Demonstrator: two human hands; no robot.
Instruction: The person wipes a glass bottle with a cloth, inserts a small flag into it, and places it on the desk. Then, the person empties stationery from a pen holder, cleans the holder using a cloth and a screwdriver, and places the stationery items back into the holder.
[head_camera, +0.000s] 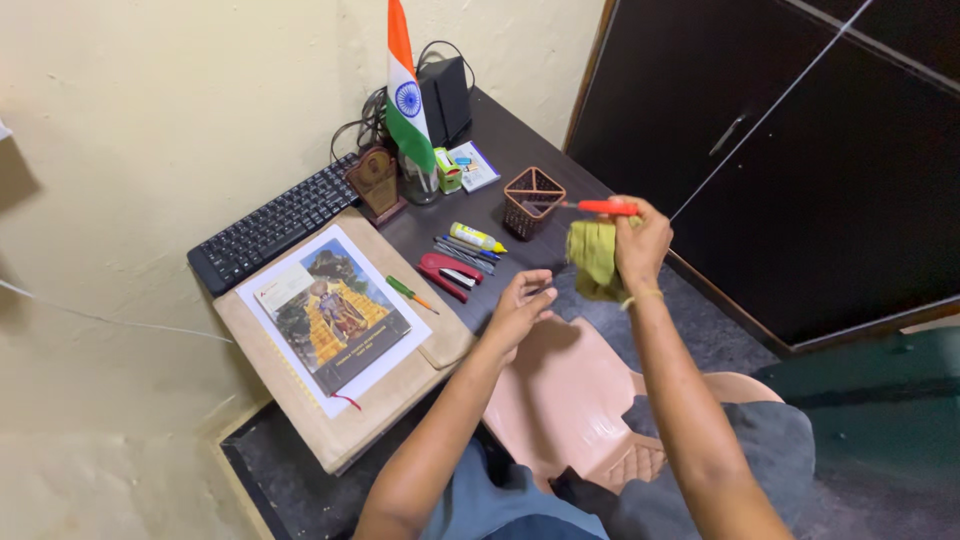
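Dark wood desk (500, 135) ran along the cream wall, dark cabinet doors (800, 150) to its right. Pink plastic chair (570, 400) sat below the desk edge, between the person's arms. Brown board (350, 440) lay on the desk's near end with a picture book (335, 318) on top. Black keyboard (275, 225) sat behind it against the wall. Small tricolour flag (405, 90) stood at the back beside a black speaker (446, 95) and a wooden trophy (375, 182).

Right hand (640, 245) was raised above the desk's right edge, fingers clamped on a yellow-green cloth (593, 258) and an orange-handled tool (605, 207); the tool's tip pointed left toward the brown mesh pen holder (531, 197). Cloth hung under the hand, bunched.

Left hand (520, 305) hovered over the desk's front edge, fingers loosely apart, holding nothing, just left of the cloth.

Small items on the desk between holder and book: red stapler (447, 272), yellow glue tube (475, 237), a few pens (465, 252), green screwdriver (410, 293).
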